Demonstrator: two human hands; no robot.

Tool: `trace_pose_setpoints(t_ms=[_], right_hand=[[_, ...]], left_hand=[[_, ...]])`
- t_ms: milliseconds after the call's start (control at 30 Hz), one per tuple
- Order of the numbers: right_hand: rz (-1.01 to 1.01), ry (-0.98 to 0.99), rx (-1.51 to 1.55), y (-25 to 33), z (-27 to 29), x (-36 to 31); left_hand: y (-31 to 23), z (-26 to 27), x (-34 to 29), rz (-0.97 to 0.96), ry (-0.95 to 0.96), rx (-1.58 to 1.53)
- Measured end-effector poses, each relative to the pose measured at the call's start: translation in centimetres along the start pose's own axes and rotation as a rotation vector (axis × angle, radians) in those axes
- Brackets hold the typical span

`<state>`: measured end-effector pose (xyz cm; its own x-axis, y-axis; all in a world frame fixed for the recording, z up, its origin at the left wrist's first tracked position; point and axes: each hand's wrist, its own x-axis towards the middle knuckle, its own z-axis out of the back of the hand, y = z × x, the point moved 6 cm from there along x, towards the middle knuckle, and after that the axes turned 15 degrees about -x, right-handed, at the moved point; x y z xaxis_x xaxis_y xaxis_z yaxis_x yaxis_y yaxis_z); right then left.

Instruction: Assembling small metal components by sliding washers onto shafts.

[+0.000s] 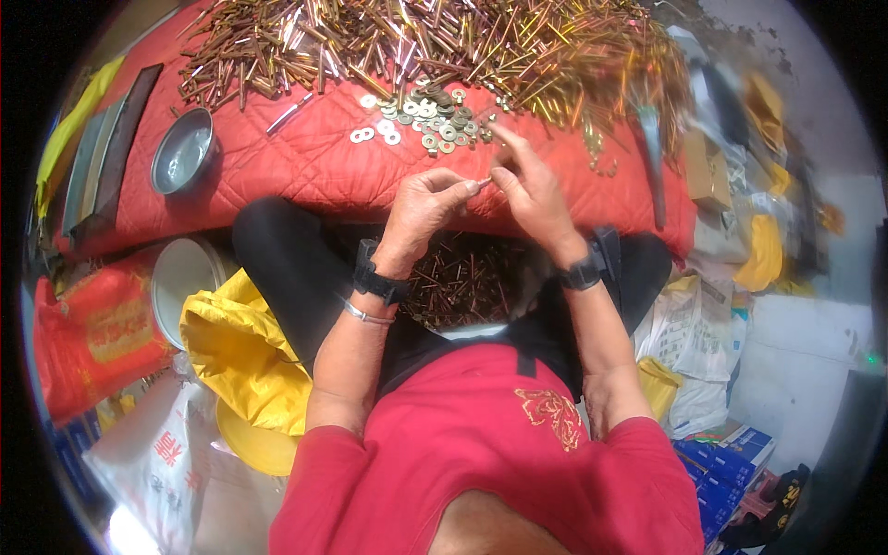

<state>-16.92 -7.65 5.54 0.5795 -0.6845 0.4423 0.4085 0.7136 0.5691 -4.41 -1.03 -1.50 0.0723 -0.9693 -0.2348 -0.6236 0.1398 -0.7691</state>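
My left hand (pixel 428 205) pinches a small, thin metal piece (pixel 483 182) between thumb and fingertips, above the near edge of the red quilted cover (pixel 314 176). Its exact kind is too small to tell. Close on the other side is my right hand (pixel 535 196), its thumb by the end of that piece and its index finger stretched forward, apart from the thumb. Just beyond my fingers lies a scatter of flat metal washers (pixel 448 132). Behind them spreads a large heap of thin metal rods (pixel 407 46), some silvery, many brassy or coppery.
A metal bowl (pixel 184 153) stands on the cover at left, near a single rod (pixel 289 113). More rods (pixel 467 277) lie low between my legs. Yellow cloth (pixel 245 342) and a red sack (pixel 102 333) are at left. Blue boxes (pixel 726 462) sit at lower right.
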Motion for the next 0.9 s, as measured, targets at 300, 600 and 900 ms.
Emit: trace_pose_setpoints(t_ms=[300, 600, 900], right_hand=[[-0.095, 0.088, -0.001, -0.6, -0.4, -0.5], [-0.294, 0.176, 0.07, -1.0, -0.3, -0.6], [-0.198, 0.043, 0.009, -1.2, -0.1, -0.8]], left_hand=[[0.3, 0.2, 0.1, 0.013, 0.008, 0.006], [0.6, -0.3, -0.1, 0.059, 0.007, -0.05], [0.7, 0.1, 0.0, 0.051, 0.021, -0.025]])
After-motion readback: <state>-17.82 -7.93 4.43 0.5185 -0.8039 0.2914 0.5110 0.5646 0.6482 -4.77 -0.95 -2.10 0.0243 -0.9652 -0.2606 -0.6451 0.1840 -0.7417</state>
